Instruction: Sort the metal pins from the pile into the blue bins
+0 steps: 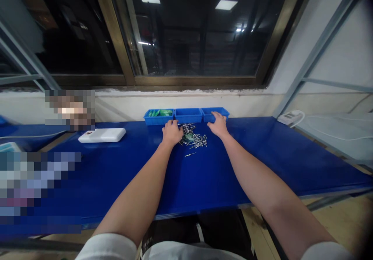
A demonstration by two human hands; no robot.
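A loose pile of metal blind rivets (199, 140) lies on the blue tabletop (198, 182), with something greenish among them. One single rivet (190, 154) rests apart, nearer to me. My left hand (172, 132) is at the pile's left edge, fingers bent and spread, just in front of the bins. Over the front of the right blue bin (206, 114) reaches my right hand (218, 124), its thumb apart from the fingers. Some of those fingertips are hidden inside or behind the rim. The middle blue bin (188, 115) stands between. Green packets (160, 113) fill the left blue bin (147, 118).
A white oblong device (101, 135) lies on the table to the left. Beyond it a person (71, 110) is blurred out. A white power strip (290, 117) with a cable sits at the far right. Behind the bins are a wall and a window (201, 38).
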